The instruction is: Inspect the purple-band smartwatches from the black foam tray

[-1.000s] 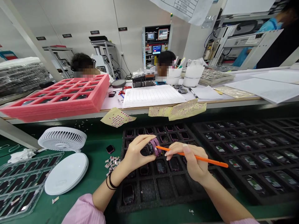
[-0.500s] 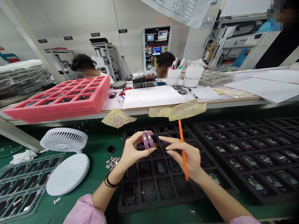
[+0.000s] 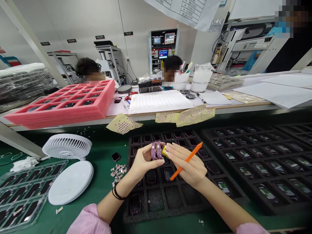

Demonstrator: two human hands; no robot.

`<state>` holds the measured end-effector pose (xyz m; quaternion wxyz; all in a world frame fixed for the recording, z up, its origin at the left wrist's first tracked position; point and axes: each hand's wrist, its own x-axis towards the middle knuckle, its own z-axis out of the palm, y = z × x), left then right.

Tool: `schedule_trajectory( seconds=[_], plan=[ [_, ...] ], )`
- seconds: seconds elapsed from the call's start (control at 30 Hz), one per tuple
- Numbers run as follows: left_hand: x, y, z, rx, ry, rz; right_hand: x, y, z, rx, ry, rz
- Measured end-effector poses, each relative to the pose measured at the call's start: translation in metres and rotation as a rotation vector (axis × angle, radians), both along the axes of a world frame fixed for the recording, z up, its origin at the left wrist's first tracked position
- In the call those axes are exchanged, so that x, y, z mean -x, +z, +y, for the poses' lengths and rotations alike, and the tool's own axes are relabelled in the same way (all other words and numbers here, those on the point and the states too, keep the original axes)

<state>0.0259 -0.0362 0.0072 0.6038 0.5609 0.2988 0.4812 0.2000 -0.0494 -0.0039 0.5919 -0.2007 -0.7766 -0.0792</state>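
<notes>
We are observing the left hand (image 3: 142, 161) gripping two purple frames (image 3: 159, 152), long axes near upright, above the black foam tray (image 3: 170, 213); on their right, the right hand (image 3: 195, 169) is grasping an orange stick (image 3: 188, 159), its fingertips touching a yellow piece (image 3: 165, 150) beside the frames.

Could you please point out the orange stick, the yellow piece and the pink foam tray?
Orange stick (image 3: 193, 152), head view: its upper half.
Yellow piece (image 3: 164, 151), head view: its visible middle.
Pink foam tray (image 3: 56, 121), head view: its front wall.

Pale grey wall (image 3: 73, 19) w/ blk signs (image 3: 128, 33), equip. cabinet (image 3: 149, 53) in ctr. bkgd., green worktop (image 3: 103, 157) below.
</notes>
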Motion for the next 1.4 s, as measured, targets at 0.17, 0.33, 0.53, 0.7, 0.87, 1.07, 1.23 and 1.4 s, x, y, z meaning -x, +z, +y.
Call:
schedule_trajectory(
  seconds=[0.17, 0.33, 0.53, 0.7, 0.87, 1.07, 1.23, 1.4],
  plan=[
    [-0.013, -0.015, -0.011, 0.233, -0.075, -0.120, 0.003, -0.006, -0.001, -0.016, 0.013, -0.036],
    [-0.017, -0.017, -0.016, 0.321, -0.102, -0.203, 0.010, -0.008, -0.003, 0.037, 0.031, -0.032],
    [-0.017, -0.014, -0.019, 0.430, -0.143, -0.292, 0.010, -0.008, 0.003, -0.068, -0.092, -0.124],
    [-0.013, -0.009, -0.016, 0.385, -0.146, -0.257, 0.015, -0.013, 0.005, -0.050, -0.108, -0.091],
    [-0.006, -0.008, 0.003, 0.321, -0.052, -0.157, 0.018, -0.014, 0.005, 0.150, -0.033, -0.044],
    [0.009, -0.002, 0.023, 0.076, 0.050, 0.138, 0.020, -0.015, 0.008, 0.768, 0.173, 0.367],
    [0.018, 0.004, 0.016, -0.455, 0.262, 0.625, 0.023, -0.008, 0.011, 1.368, 0.567, 0.561],
    [0.016, 0.002, 0.004, -0.608, 0.268, 0.747, 0.026, -0.005, 0.006, 1.463, 0.556, 0.602]
  ],
)
